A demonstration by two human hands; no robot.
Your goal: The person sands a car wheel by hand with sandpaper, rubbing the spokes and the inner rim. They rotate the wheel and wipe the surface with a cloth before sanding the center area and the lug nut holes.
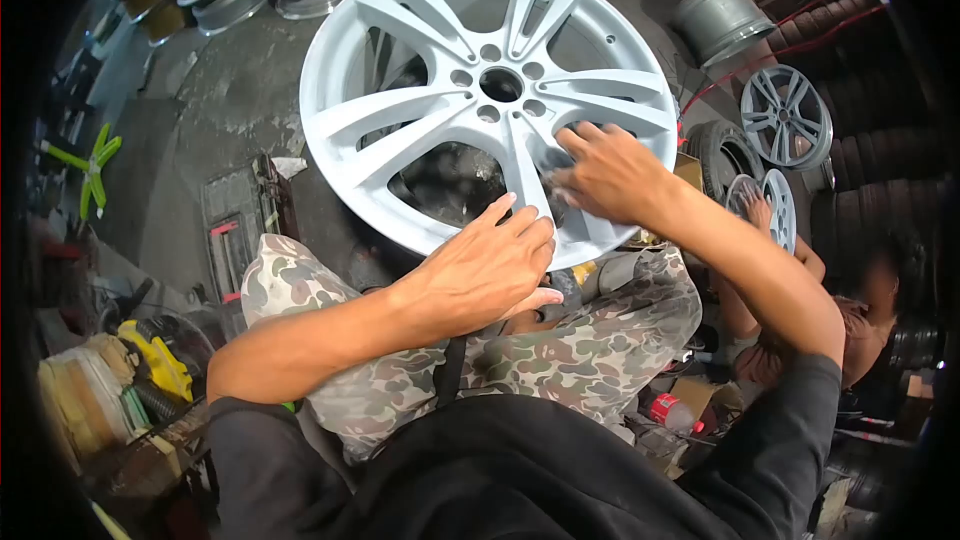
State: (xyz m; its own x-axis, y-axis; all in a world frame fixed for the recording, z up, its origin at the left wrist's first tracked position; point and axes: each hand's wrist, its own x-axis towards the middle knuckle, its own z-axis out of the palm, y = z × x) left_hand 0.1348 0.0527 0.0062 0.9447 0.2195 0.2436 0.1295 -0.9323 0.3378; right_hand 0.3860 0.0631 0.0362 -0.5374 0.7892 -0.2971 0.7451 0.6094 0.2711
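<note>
A pale grey-white alloy wheel point(395, 140) with twin spokes lies face up in front of me, over my camouflage-clad knees. My left hand point(485, 265) grips its near edge, fingers on the foot of a spoke and thumb below the rim. My right hand point(615, 178) is at the opening right of that spoke, its fingers bent and smeared by motion. A greyish blur shows at those fingertips; I cannot tell what they hold.
At right, another person's hand point(757, 210) is at a smaller wheel point(780, 212). Behind stand a spoked wheel point(786, 117), stacked tyres point(865, 155) and a silver rim point(722, 20). A green star-shaped base point(90, 170) is left; a red-labelled bottle point(672, 412) lies lower right.
</note>
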